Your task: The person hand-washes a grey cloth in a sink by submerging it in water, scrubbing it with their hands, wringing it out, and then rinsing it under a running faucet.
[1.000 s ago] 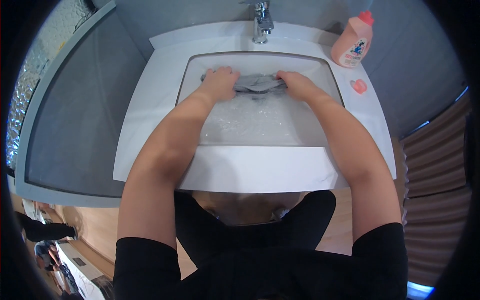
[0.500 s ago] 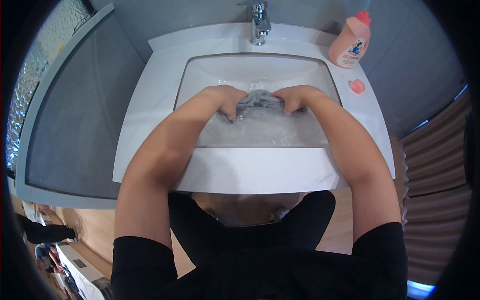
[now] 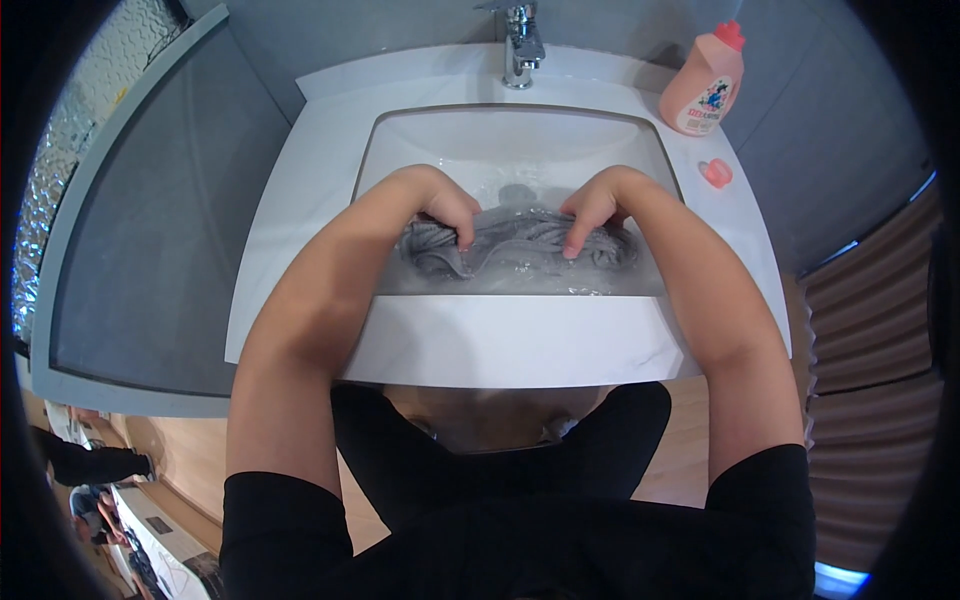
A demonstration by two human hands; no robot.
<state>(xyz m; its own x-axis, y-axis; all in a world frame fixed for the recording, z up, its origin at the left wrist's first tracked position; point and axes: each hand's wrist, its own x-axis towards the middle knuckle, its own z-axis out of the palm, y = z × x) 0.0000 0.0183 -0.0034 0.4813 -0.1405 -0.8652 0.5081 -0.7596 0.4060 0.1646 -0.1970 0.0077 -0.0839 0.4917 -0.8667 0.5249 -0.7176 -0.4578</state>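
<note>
A wet grey cloth [image 3: 520, 240] lies stretched sideways in cloudy water in the white sink [image 3: 430, 135]. My left hand [image 3: 447, 207] is closed on its left part, thumb on top, with the other fingers mostly out of sight behind the fabric. On the right part, my right hand [image 3: 594, 208] grips it the same way. Folds of the cloth bulge out past both hands toward the sink's sides. What kind of textile it is, I cannot tell.
A chrome faucet [image 3: 521, 48] stands behind the sink. On the counter's right [image 3: 735, 235] are a pink detergent bottle [image 3: 690, 95] and a small pink cap [image 3: 716, 173]. A grey panel [image 3: 150, 240] borders the left side, and a pleated brown curtain [image 3: 875, 300] hangs at the right.
The bunched cloth has come up toward me and spread wider, showing more above the water. Both hands have shifted slightly nearer, still holding it.
</note>
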